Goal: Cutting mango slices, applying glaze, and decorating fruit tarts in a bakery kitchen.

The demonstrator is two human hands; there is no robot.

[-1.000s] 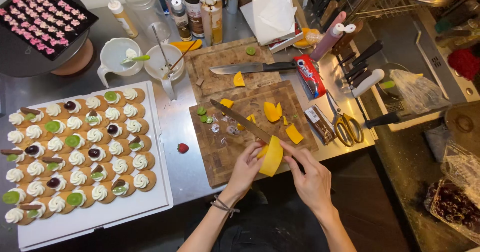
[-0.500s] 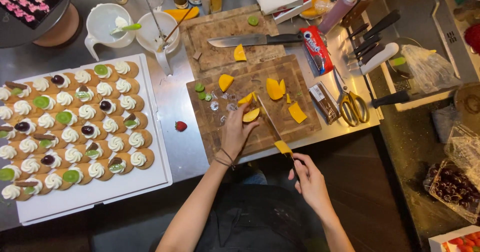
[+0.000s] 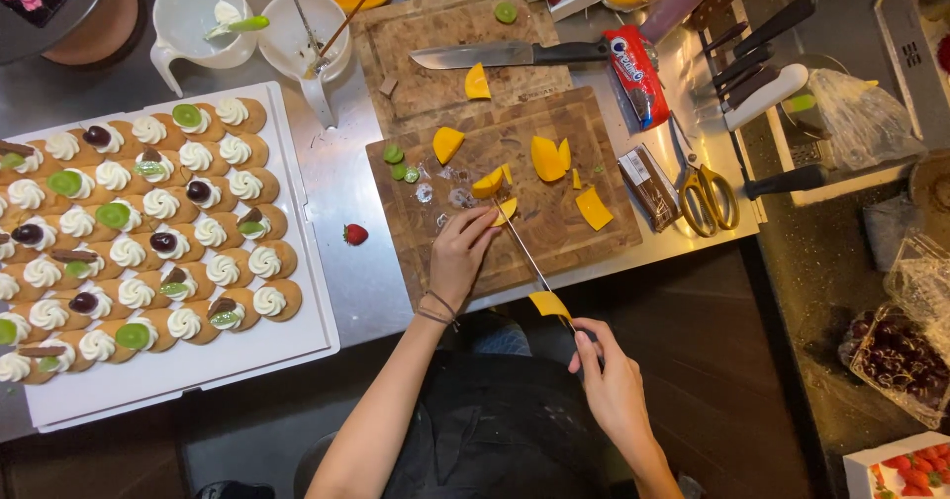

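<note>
1. Left hand [image 3: 460, 259] rests on the wooden cutting board [image 3: 554, 247]; its fingers [image 3: 482, 224] pinch a small mango slice [image 3: 506, 210], pressing it to the board.
2. Right hand [image 3: 612, 385] hangs off the desk [image 3: 327, 163] edge, fingers clenched round the handle of a thin knife [image 3: 524, 257].
3. The blade runs from the right fingers up to the slice at the left fingertips.
4. A yellow mango piece [image 3: 548, 304] sits on the blade, just above the right fingers.
5. Further mango chunks [image 3: 547, 158] lie on the board beyond the left fingers.
6. A white tray of topped biscuits [image 3: 297, 291] lies well left of the left hand; one strawberry [image 3: 354, 234] sits between them.
</note>
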